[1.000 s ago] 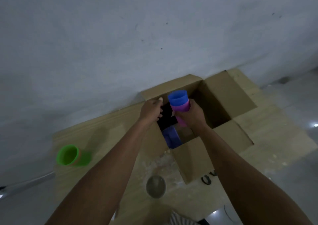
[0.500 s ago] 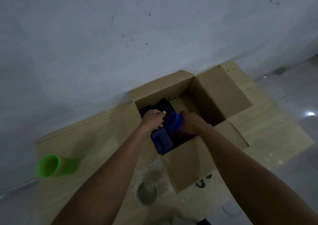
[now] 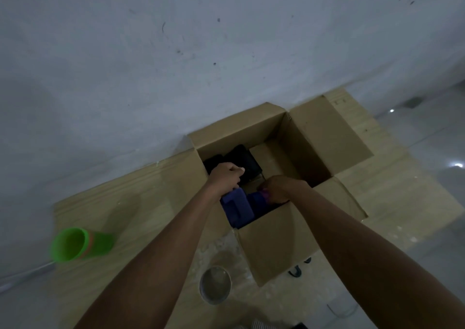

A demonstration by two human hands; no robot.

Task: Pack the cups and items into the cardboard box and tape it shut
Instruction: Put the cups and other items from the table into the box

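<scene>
I see the blue-and-purple plastic cup stack [image 3: 259,199] low inside the open brown cardboard box [image 3: 322,137], near its front wall, with my right hand [image 3: 278,190] wrapped round it. A dark blue blocky item [image 3: 237,209] is just left of it. My left hand [image 3: 226,178] is curled above that, beside a black item [image 3: 245,160]; I can't tell what it grasps. A green plastic cup [image 3: 75,244] lies on its side on the wooden board [image 3: 151,190], well apart.

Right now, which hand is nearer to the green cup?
Left. The left hand is at the left side of the box, toward the green cup; the right hand grips stacked cups farther right inside.
</scene>
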